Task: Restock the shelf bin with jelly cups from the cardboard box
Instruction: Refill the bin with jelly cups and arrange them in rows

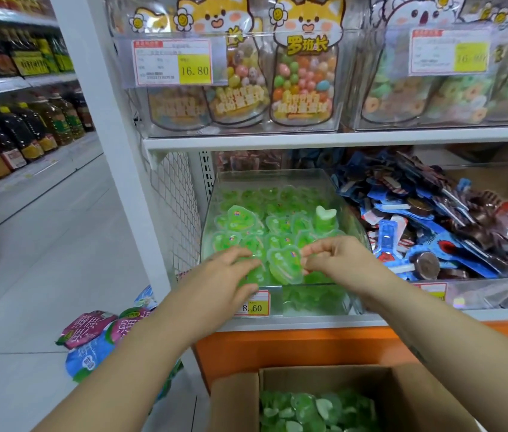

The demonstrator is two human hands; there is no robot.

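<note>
1. watching the front jelly cup point(285, 266): it sits tilted right at the front lip of the shelf bin point(273, 177), mid-frame. if let go there, i'd expect it to slide over the lip and drop toward the cardboard box point(237, 400) or the floor.
2. right hand point(336, 257): narrow grip, fingertips pinching only that cup's rim. the edge is thin, so it could slip out.
3. left hand point(230, 275): grip looks closed over a few jelly cups point(277, 232) at the bin's front left, thumb underneath. it's a loose bunch and one may squirt free.
4. bin looks near full at the front, so more piling likely means spill-over.
5. cups: small, green, translucent, heart-shaped, sealed tops with a small label. one is flipped, pale base up, right of centre. more lie in the box at the bottom of the frame.
</note>
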